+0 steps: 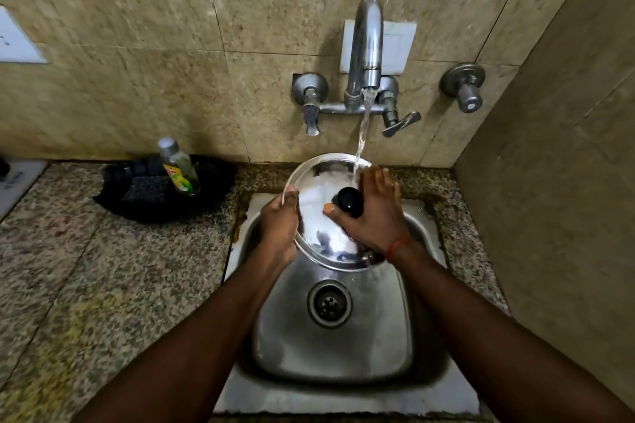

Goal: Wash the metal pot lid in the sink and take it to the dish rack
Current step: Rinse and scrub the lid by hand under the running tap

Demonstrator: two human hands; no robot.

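A round metal pot lid with a black knob is held tilted over the steel sink, its top face toward me. My left hand grips the lid's left rim. My right hand lies flat on the lid's right side beside the knob, fingers spread, thumb on the metal. Water runs from the wall tap and lands on the lid's upper part near my right fingers.
A black holder with a dark scrub pad and a dish-soap bottle sits on the speckled granite counter left of the sink. A tiled side wall stands close on the right. The dish rack is out of view.
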